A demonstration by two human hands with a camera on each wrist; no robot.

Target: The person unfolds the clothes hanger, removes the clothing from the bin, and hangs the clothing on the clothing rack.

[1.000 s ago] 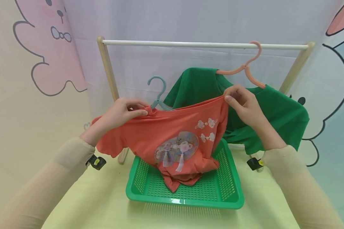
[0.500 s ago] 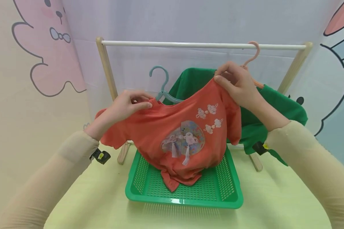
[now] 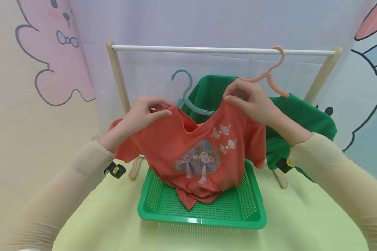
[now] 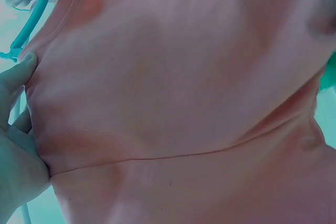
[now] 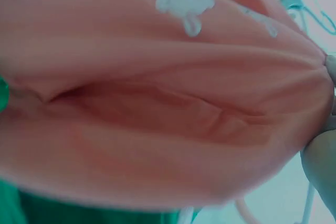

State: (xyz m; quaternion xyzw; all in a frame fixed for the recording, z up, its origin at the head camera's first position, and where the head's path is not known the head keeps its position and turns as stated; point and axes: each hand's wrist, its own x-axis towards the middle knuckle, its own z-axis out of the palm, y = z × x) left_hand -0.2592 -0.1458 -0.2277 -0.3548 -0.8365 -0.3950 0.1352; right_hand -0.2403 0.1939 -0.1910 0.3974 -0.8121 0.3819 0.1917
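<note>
A red-orange short-sleeved T-shirt (image 3: 163,146) with a round print and tassels hangs between my hands, its hem bunched low in the basket. My left hand (image 3: 149,111) pinches the shirt near the neckline on the left. On the other side of the neck, my right hand (image 3: 248,101) pinches the shoulder cloth. A blue-grey hanger (image 3: 198,109) rises from behind the neckline, its hook standing free below the rail; its left arm is partly hidden by the shirt. In the left wrist view the hanger (image 4: 34,22) shows beside my thumb.
A clothes rack with a white rail (image 3: 194,50) and wooden legs stands behind. From it, on a pink hanger (image 3: 278,85), hangs a green garment (image 3: 308,118). Below the shirt, a green mesh basket (image 3: 201,221) sits on the pale table (image 3: 113,216).
My right hand first rose with the shirt's right side, then came left and down a little, so the neckline now sags. My left hand and the blue-grey hanger have shifted up and right.
</note>
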